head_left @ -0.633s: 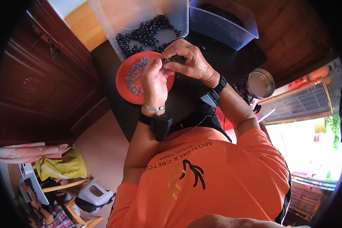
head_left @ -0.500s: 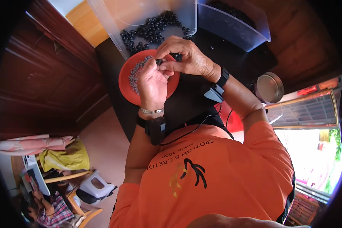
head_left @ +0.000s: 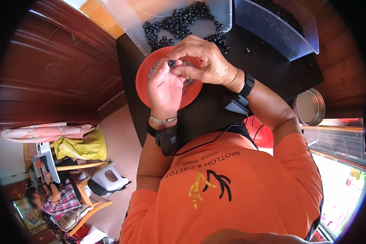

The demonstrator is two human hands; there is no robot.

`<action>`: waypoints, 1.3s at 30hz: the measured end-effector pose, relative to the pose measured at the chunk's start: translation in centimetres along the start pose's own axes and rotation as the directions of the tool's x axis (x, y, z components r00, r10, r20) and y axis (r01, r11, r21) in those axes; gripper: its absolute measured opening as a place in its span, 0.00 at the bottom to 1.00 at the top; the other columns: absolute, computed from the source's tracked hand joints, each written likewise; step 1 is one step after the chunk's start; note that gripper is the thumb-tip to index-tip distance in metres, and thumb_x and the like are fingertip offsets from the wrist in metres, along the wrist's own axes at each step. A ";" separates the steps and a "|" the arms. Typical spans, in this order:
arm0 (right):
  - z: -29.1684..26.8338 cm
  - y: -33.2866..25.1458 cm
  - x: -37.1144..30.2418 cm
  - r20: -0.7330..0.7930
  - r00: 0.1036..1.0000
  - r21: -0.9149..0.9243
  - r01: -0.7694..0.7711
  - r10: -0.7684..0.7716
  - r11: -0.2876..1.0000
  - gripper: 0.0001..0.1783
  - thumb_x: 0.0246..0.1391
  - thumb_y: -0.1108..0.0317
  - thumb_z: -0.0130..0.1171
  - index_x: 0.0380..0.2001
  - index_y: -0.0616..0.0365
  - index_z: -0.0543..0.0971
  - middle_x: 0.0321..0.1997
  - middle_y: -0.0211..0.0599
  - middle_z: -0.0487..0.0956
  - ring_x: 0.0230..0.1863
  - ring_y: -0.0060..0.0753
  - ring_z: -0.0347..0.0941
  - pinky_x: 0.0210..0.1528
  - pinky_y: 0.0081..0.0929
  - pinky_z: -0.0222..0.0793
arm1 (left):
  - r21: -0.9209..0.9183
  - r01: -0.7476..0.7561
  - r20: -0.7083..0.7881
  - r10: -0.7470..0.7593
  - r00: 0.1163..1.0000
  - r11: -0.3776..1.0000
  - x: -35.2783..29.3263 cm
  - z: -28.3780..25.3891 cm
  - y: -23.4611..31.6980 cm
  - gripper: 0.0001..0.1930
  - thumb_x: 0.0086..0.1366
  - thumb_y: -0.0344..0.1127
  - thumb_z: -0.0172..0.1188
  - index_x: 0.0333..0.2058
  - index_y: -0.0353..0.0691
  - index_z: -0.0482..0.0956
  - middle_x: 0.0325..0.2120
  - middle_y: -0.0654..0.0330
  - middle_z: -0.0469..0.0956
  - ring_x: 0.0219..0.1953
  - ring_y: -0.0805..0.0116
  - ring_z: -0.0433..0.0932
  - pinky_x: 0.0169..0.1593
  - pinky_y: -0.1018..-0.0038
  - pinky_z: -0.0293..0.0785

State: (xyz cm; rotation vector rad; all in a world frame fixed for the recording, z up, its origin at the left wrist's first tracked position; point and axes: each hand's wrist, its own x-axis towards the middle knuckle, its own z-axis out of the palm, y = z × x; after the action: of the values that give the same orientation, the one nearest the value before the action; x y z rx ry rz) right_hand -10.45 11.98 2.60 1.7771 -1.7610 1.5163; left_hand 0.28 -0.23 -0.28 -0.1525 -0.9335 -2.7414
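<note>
Black bead (head_left: 172,63) sits at your fingertips, upper centre of the frame, a dark round piece with a hole or recess facing up. Your left hand (head_left: 165,87) is palm up, thumb and fingers closed in on the bead, the palm otherwise bare. Your right hand (head_left: 209,63) arches in from the right, thumb and forefinger curved with a gap between, tips right by the bead; cannot tell whether they pinch anything small. Below both hands: red bowl (head_left: 142,85), on the dark table (head_left: 248,67), with small pale pieces (head_left: 152,70) inside, partly covered by your hands. Top centre: clear tub (head_left: 132,30), many loose beads (head_left: 183,18) in it; second tub (head_left: 286,36) at upper right, dark contents. One stray bead (head_left: 247,50) on the table between. Step in hand, as I judge it: fine two-handed fingertip work on a single bead. Next move likely calls for a steady left pinch, hole kept in view, and small, light right-hand motions.
</note>
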 end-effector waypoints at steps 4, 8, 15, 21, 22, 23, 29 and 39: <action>0.3 -0.1 -0.4 -0.017 0.999 -0.010 -0.042 0.042 0.999 0.13 0.39 0.73 0.67 0.33 0.57 0.79 0.35 0.36 0.79 0.41 0.39 0.75 0.44 0.32 0.71 | 0.008 -0.002 -0.102 0.003 0.995 1.000 0.1 -0.1 -0.3 0.10 0.67 0.36 0.46 0.40 0.39 0.75 0.37 0.62 0.75 0.40 0.69 0.73 0.46 0.68 0.69; 0.2 0.1 -0.6 -0.026 0.999 -0.062 -0.023 0.021 0.998 0.12 0.40 0.72 0.66 0.32 0.58 0.79 0.34 0.36 0.79 0.40 0.39 0.75 0.43 0.32 0.71 | 0.000 0.009 -0.084 -0.009 0.996 1.000 -0.1 -0.2 -0.4 0.10 0.66 0.36 0.47 0.39 0.40 0.75 0.37 0.61 0.75 0.40 0.70 0.73 0.47 0.68 0.70; -0.5 0.4 -0.2 -0.051 0.998 -0.133 0.027 -0.035 0.991 0.10 0.46 0.68 0.65 0.32 0.60 0.79 0.34 0.38 0.79 0.39 0.38 0.76 0.42 0.31 0.71 | 0.081 -0.004 -0.055 0.009 0.998 0.997 0.1 -0.6 0.3 0.10 0.66 0.36 0.49 0.38 0.37 0.74 0.35 0.59 0.76 0.37 0.64 0.75 0.44 0.68 0.71; -2.1 3.5 -0.4 -0.064 0.968 -0.129 -0.250 0.244 0.960 0.08 0.50 0.67 0.63 0.34 0.58 0.80 0.35 0.34 0.79 0.36 0.31 0.76 0.39 0.24 0.72 | 0.046 -0.101 -0.175 0.108 0.979 0.994 0.6 -1.8 2.0 0.11 0.66 0.37 0.48 0.35 0.36 0.73 0.34 0.56 0.75 0.36 0.60 0.74 0.43 0.67 0.70; -2.0 3.8 -0.6 0.059 0.971 -0.178 -0.219 0.233 0.959 0.08 0.49 0.68 0.63 0.34 0.57 0.80 0.34 0.34 0.78 0.37 0.33 0.76 0.40 0.25 0.71 | 0.034 -0.101 -0.210 0.106 0.972 0.994 0.7 -2.0 2.1 0.11 0.66 0.38 0.48 0.34 0.36 0.73 0.34 0.56 0.75 0.36 0.59 0.73 0.43 0.66 0.70; -1.9 3.7 -0.6 0.183 0.957 -0.222 -0.181 0.223 0.958 0.08 0.48 0.68 0.63 0.33 0.56 0.80 0.34 0.34 0.78 0.37 0.35 0.75 0.41 0.27 0.71 | 0.029 -0.103 -0.253 0.107 0.961 0.994 0.7 -2.1 2.1 0.12 0.66 0.38 0.48 0.33 0.35 0.73 0.34 0.54 0.74 0.35 0.58 0.73 0.43 0.66 0.69; 1.0 1.7 -1.1 0.334 0.936 -0.284 -0.013 0.112 0.959 0.08 0.44 0.69 0.62 0.31 0.53 0.81 0.33 0.33 0.77 0.41 0.38 0.71 0.45 0.32 0.69 | 0.011 -0.105 -0.271 0.104 0.957 0.994 0.6 -2.0 2.7 0.14 0.66 0.39 0.47 0.33 0.32 0.72 0.32 0.52 0.74 0.35 0.57 0.73 0.43 0.66 0.69; 3.0 2.6 -1.5 0.410 0.904 -0.414 0.065 0.122 0.908 0.08 0.43 0.67 0.61 0.29 0.55 0.80 0.32 0.33 0.77 0.40 0.39 0.72 0.44 0.35 0.69 | 0.031 -0.117 -0.277 0.121 0.953 0.993 0.6 -1.3 2.3 0.13 0.66 0.39 0.46 0.34 0.33 0.72 0.32 0.53 0.74 0.34 0.58 0.73 0.42 0.68 0.69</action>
State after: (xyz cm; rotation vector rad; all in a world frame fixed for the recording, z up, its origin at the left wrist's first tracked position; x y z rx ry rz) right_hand -10.81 10.00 -1.13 1.9450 -2.1142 0.6886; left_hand 0.25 -2.85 0.14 0.1717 -0.8357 -2.5574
